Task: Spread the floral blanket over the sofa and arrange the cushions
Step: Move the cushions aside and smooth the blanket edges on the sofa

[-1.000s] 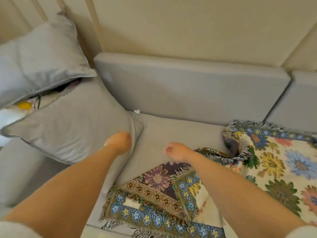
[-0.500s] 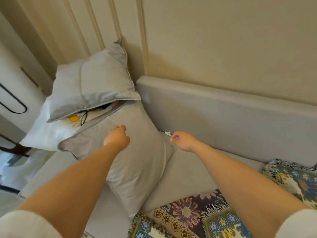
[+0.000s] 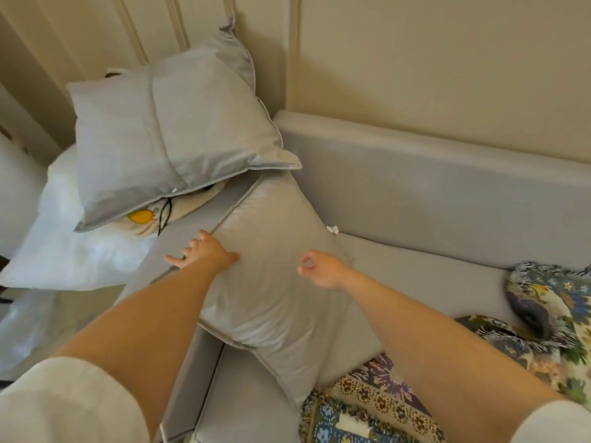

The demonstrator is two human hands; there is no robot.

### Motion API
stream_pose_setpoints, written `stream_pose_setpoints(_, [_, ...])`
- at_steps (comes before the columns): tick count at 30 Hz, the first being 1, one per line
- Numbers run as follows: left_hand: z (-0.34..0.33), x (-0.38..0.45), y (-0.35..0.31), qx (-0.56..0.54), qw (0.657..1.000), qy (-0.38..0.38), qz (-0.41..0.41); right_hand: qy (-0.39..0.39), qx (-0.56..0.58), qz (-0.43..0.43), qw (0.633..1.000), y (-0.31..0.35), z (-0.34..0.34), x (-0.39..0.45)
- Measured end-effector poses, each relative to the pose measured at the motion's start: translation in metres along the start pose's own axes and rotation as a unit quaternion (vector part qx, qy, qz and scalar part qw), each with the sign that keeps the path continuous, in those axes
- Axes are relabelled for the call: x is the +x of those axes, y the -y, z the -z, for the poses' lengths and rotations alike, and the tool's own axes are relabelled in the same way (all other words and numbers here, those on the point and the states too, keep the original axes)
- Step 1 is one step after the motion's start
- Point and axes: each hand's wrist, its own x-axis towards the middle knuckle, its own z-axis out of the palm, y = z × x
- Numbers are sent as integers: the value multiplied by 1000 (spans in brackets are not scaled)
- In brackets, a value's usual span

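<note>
I have turned from the floral blanket [image 3: 550,318], now bunched at four o'clock on the sofa [image 3: 431,199], toward the grey cushion [image 3: 271,276]. My left hand [image 3: 204,251] spreads open onto it; my right hand [image 3: 323,270] hovers loosely curled, holding nothing. Cushions first, I judge.

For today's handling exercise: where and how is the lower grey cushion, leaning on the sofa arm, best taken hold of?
Probably grip the lower grey cushion by its two long piped side edges, one hand each, coming from the front. It lies tilted lengthwise toward the person; the left hand is already near its left seam and the right hand hovers over its right half.
</note>
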Motion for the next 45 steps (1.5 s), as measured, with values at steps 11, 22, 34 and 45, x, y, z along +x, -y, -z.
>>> stream_pose_setpoints(11, [-35, -83, -36, 5, 946, 20, -324, -129, -2, 25, 991, -2, 28, -40])
stream_pose_setpoints(22, [78, -194, -89, -2, 847, -113, -520, -221, -170, 12, 960, -12, 142, -164])
stream_pose_setpoints(34, [331, -221, -95, -115, 696, -387, -594, -506, -339, 14, 793, 193, 313, -265])
stream_pose_setpoints(45, [464, -144, -18, 11, 444, -683, -581, -654, -238, 134, 706, 332, 306, -213])
